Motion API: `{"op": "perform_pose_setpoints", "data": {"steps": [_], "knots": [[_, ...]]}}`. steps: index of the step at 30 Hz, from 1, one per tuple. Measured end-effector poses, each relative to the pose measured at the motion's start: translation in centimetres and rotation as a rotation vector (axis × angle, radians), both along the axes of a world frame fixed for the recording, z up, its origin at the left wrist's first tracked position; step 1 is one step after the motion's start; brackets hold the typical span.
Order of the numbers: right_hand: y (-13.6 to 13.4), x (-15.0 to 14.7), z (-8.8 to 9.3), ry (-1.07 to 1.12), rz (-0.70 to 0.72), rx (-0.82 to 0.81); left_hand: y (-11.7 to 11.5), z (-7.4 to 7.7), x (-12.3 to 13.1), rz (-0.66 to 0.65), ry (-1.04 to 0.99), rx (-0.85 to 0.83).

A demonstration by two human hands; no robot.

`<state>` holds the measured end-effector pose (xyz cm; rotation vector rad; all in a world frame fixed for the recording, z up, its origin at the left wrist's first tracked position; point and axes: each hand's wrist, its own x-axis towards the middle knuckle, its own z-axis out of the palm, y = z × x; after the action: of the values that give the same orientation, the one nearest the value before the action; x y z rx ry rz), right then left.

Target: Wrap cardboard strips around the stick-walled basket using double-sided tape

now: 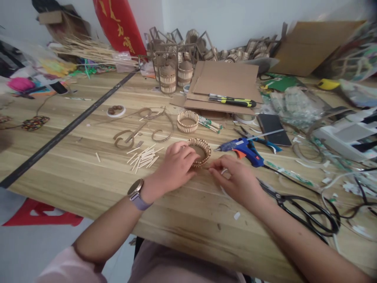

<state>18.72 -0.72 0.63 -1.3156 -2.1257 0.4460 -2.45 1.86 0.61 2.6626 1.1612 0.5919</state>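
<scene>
My left hand [178,163] curls round the near left side of a small ring of short wooden sticks on cardboard [207,148], tilted up a little off the table. Just right of that ring, my right hand [238,181] is closed in a pinch; whatever sits between thumb and forefinger is too small to make out. A second stick ring [187,122] rests behind the first. Loose short sticks [143,158] lie in a pile left of my left hand. A blue glue gun [243,148] lies beyond my right hand, its nozzle toward the held ring.
Black scissors [306,212] lie beside my right forearm, near the glue gun's cord. Curled cardboard strips [125,139] lie at left. Utility knives [232,101] rest on stacked cardboard [225,78]. Finished stick lanterns [167,78] crowd the back. A long black bar [73,125] crosses the left side.
</scene>
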Motion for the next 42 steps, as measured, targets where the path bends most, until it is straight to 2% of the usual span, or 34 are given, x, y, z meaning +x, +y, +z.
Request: {"op": "perform_pose_setpoints", "data": {"steps": [3, 16, 42], "knots": [[0.6, -0.8, -0.7, -0.029, 0.001, 0.014, 0.1, -0.5, 0.1, 0.002, 0.058, -0.035], [0.7, -1.4, -2.0, -0.035, -0.052, 0.010, 0.4, -0.7, 0.4, 0.031, -0.006, -0.069], [0.5, -1.7, -2.3, -0.052, -0.100, 0.013, 0.4, -0.9, 0.6, 0.056, -0.046, -0.092]]}}
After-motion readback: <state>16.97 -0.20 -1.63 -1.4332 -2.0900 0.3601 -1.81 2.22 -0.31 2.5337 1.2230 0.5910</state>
